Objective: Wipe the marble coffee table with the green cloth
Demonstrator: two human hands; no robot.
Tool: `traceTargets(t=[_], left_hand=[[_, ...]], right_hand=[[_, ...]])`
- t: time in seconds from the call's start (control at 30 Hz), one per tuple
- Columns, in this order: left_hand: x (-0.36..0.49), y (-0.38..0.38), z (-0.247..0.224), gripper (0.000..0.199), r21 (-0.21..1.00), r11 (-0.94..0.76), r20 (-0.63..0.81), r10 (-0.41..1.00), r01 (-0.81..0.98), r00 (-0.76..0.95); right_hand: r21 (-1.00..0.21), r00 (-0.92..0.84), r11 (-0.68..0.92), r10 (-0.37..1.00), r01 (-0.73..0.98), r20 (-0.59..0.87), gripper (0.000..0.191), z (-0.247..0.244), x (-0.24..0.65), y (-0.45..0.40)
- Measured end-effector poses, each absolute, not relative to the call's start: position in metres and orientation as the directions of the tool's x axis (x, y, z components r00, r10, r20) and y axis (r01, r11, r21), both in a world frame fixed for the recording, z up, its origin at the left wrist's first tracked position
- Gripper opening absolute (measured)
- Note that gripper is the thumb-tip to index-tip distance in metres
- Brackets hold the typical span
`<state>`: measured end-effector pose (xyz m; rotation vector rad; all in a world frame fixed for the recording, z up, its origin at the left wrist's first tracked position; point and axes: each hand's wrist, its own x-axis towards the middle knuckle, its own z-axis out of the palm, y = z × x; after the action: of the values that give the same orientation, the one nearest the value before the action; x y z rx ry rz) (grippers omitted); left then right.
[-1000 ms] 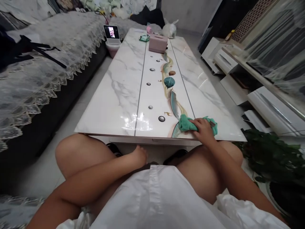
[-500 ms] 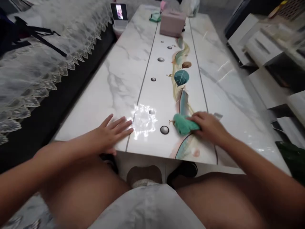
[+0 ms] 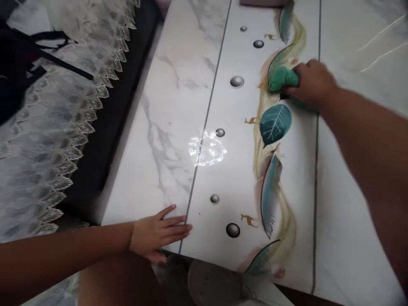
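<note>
My right hand (image 3: 314,83) is closed around a bunched green cloth (image 3: 282,79) and presses it on the glossy tabletop (image 3: 168,106), just beyond the printed teal leaf. Part of the cloth is hidden under the fingers. At the near edge of the table my left hand (image 3: 161,233) lies flat with its fingers spread, palm down and nothing in it. Marble veins, feathers, small deer and grey dots are printed on the tabletop.
A sofa with a lace-edged cover (image 3: 73,106) runs along the left side, with a dark strap (image 3: 54,55) lying on it. The bottom of a pinkish box (image 3: 264,2) shows at the far end of the table. A round stool (image 3: 213,280) is below the near edge.
My right hand has pushed the green cloth away from me, up the table past the printed leaf. My left hand stays flat near the edge. The view has tilted down and closer.
</note>
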<state>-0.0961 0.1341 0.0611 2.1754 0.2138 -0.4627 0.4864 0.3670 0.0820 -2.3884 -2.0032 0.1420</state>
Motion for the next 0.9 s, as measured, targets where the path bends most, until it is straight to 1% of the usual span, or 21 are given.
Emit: traceTargets(t=[0.03, 0.07, 0.1, 0.13, 0.17, 0.2, 0.23, 0.3, 0.37, 0.43, 0.5, 0.53, 0.57, 0.63, 0.73, 0.8, 0.9], left_hand=[[-0.097, 0.136, 0.061, 0.074, 0.77, -0.559, -0.385, -0.022, 0.308, 0.922], [-0.097, 0.136, 0.061, 0.07, 0.789, -0.532, -0.372, -0.016, 0.308, 0.928], [-0.096, 0.134, 0.062, 0.064, 0.79, -0.521, -0.366, 0.022, 0.323, 0.93], [-0.093, 0.132, 0.063, 0.061, 0.768, -0.525, -0.376, 0.093, 0.367, 0.922], [-0.087, 0.13, 0.064, 0.059, 0.713, -0.53, -0.41, 0.215, 0.459, 0.886], [-0.08, 0.131, 0.065, 0.054, 0.622, -0.504, -0.451, 0.393, 0.599, 0.801], [-0.071, 0.135, 0.066, 0.052, 0.553, -0.473, -0.474, 0.498, 0.686, 0.726], [-0.05, 0.159, 0.066, 0.053, 0.423, -0.37, -0.473, 0.689, 0.827, 0.549], [-0.032, 0.203, 0.066, 0.056, 0.304, -0.217, -0.419, 0.844, 0.928, 0.335], [-0.022, 0.252, 0.065, 0.064, 0.208, -0.051, -0.325, 0.938, 0.977, 0.119], [-0.02, 0.29, 0.062, 0.067, 0.17, 0.03, -0.301, 0.953, 0.985, 0.023], [-0.02, 0.301, 0.06, 0.068, 0.161, 0.045, -0.308, 0.951, 0.986, 0.007], [-0.021, 0.308, 0.059, 0.069, 0.16, 0.052, -0.32, 0.948, 0.986, 0.002], [-0.023, 0.31, 0.058, 0.069, 0.18, 0.071, -0.332, 0.943, 0.981, -0.007], [-0.023, 0.304, 0.06, 0.069, 0.223, 0.099, -0.353, 0.936, 0.97, -0.014], [-0.022, 0.301, 0.062, 0.068, 0.241, 0.107, -0.37, 0.929, 0.964, -0.011], [-0.021, 0.302, 0.064, 0.068, 0.258, 0.116, -0.38, 0.925, 0.959, -0.01]], right_hand=[[-0.094, 0.196, -0.204, 0.976, 0.974, -0.095, 0.078, 0.082, 0.481, 0.366], [-0.113, 0.202, -0.219, 0.969, 0.969, -0.143, 0.077, 0.083, 0.474, 0.362], [-0.129, 0.19, -0.217, 0.963, 0.968, -0.193, 0.075, 0.085, 0.466, 0.355], [-0.133, 0.172, -0.209, 0.954, 0.969, -0.244, 0.072, 0.088, 0.457, 0.345], [-0.131, 0.148, -0.194, 0.944, 0.972, -0.297, 0.068, 0.092, 0.446, 0.333], [-0.126, 0.119, -0.17, 0.934, 0.977, -0.337, 0.062, 0.097, 0.433, 0.316], [-0.101, 0.112, -0.161, 0.919, 0.982, -0.379, 0.054, 0.1, 0.417, 0.297], [-0.123, 0.033, -0.091, 0.91, 0.988, -0.414, 0.049, 0.101, 0.377, 0.246], [-0.165, -0.069, -0.001, 0.905, 0.986, -0.419, 0.042, 0.091, 0.329, 0.184], [-0.252, -0.275, 0.197, 0.904, 0.947, -0.327, 0.035, 0.075, 0.28, 0.118], [-0.329, -0.473, 0.392, 0.854, 0.859, -0.216, 0.029, 0.063, 0.237, 0.064], [-0.357, -0.533, 0.449, 0.825, 0.819, -0.185, 0.024, 0.06, 0.222, 0.045], [-0.383, -0.574, 0.484, 0.802, 0.787, -0.166, 0.02, 0.06, 0.21, 0.033], [-0.43, -0.632, 0.514, 0.751, 0.742, -0.192, 0.015, 0.063, 0.203, 0.032], [-0.448, -0.67, 0.521, 0.682, 0.727, -0.293, 0.02, 0.067, 0.221, 0.073], [-0.405, -0.641, 0.507, 0.683, 0.761, -0.35, 0.028, 0.068, 0.241, 0.118], [-0.314, -0.556, 0.461, 0.729, 0.83, -0.399, 0.039, 0.068, 0.265, 0.197]])
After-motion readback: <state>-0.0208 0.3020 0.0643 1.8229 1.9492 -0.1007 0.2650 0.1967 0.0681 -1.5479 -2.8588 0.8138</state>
